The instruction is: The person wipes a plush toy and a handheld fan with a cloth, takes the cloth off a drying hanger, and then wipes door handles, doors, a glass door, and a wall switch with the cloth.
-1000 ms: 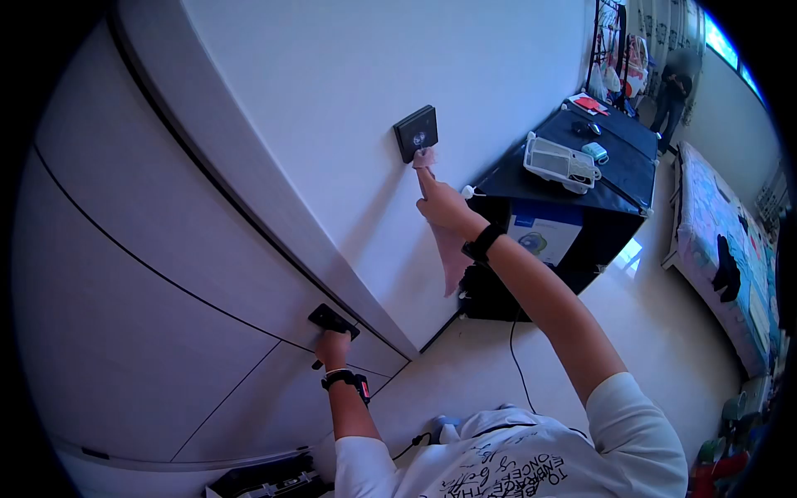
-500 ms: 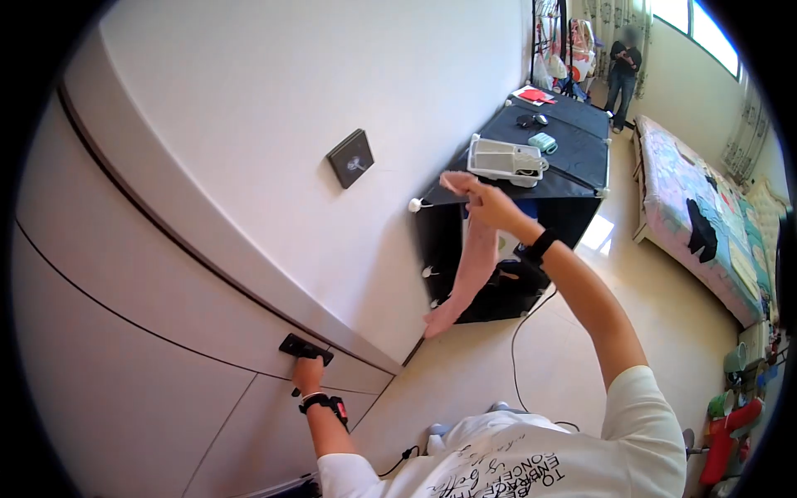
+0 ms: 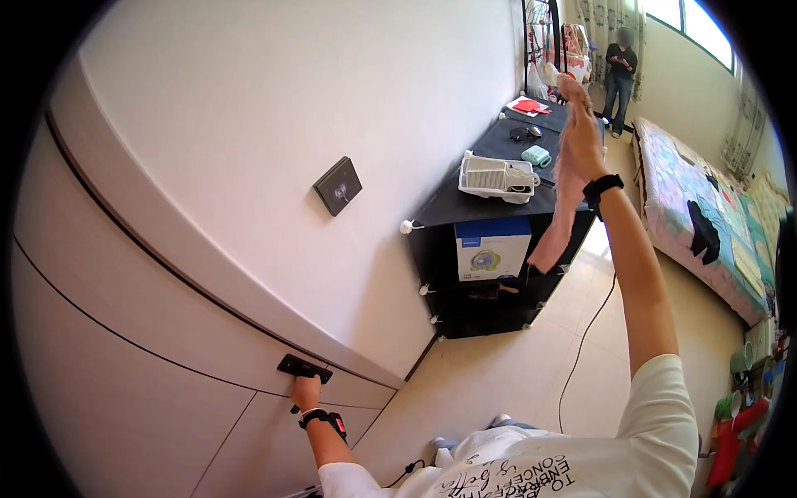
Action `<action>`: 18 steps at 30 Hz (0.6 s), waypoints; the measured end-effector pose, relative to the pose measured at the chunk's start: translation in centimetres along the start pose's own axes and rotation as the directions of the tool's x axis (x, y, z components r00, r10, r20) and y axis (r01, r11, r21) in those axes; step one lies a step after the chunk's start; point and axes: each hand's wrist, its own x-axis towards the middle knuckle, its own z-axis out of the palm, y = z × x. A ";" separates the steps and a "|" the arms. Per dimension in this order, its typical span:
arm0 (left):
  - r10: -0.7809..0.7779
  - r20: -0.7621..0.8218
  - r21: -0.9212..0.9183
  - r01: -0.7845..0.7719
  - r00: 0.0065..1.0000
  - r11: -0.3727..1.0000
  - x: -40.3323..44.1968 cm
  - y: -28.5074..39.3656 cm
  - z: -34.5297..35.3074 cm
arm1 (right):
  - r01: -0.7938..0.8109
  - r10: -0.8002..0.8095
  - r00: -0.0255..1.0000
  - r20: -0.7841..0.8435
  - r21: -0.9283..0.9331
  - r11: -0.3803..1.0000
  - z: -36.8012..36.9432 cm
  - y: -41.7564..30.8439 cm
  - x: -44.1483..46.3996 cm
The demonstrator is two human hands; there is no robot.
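Observation:
My left hand (image 3: 306, 393) is closed on the black door handle (image 3: 305, 368) of the pale door (image 3: 158, 357). Raised at the end of an outstretched arm, my right hand (image 3: 584, 143) grips a pink cloth (image 3: 558, 228). The cloth hangs in a long strip below the hand, in front of the right side of the black shelf unit (image 3: 432, 217). Its top end is bunched above my fingers and slightly blurred. On the wall beside the door is a dark square switch (image 3: 338, 186).
On the shelf unit stand a white basket (image 3: 498, 178), a mint-green object (image 3: 536, 156) and red paper (image 3: 530, 106). A blue-and-white box (image 3: 492, 249) sits inside. A cable (image 3: 573, 365) crosses the floor. A bed (image 3: 697, 207) lies right; a person (image 3: 620, 79) stands at the back.
My right hand has swung up and to the right with the pink cloth, uncovering the blue-and-white box. My left hand stays on the door handle.

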 end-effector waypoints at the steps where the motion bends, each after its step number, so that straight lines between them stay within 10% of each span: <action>1: 0.011 -0.035 0.018 -0.010 0.999 1.000 0.1 -0.2 0.3 | 0.243 -0.252 0.959 -0.127 -0.087 0.966 1.1 2.7 1.4; 3: -0.004 -0.130 0.065 0.012 0.992 0.998 0.2 -0.4 1.0 | 0.454 -0.490 0.841 -0.228 -0.194 0.870 2.0 7.2 3.0; 5: -0.015 -0.220 0.109 0.040 0.975 0.993 0.6 -0.2 1.4 | 0.524 -0.242 0.752 0.613 -0.335 0.783 1.3 7.1 3.1; 6: 0.007 -0.224 0.084 0.012 0.975 0.996 1.0 -0.5 1.4 | 0.323 -0.053 0.764 0.643 -0.310 0.894 0.7 5.5 2.9; 10: 0.010 -0.094 0.054 -0.005 0.996 0.999 -0.2 0.3 -0.2 | 0.306 -0.373 0.729 0.574 0.214 0.927 -2.1 -4.1 0.2; 15: 0.006 -0.096 0.089 0.003 0.995 0.996 0.7 -0.2 0.4 | 0.491 -0.796 0.531 0.291 0.660 0.569 -13.0 -18.3 -7.7; 17: 0.054 -0.245 0.105 -0.029 0.968 0.994 -2.3 1.5 -1.0 | 0.348 -0.649 0.688 0.326 0.636 0.688 -16.5 -20.7 -11.5; 18: 0.083 -0.263 0.111 -0.055 0.961 0.992 -1.9 1.1 -0.5 | 0.481 -0.776 0.385 0.499 0.610 0.630 -18.2 -20.4 -10.9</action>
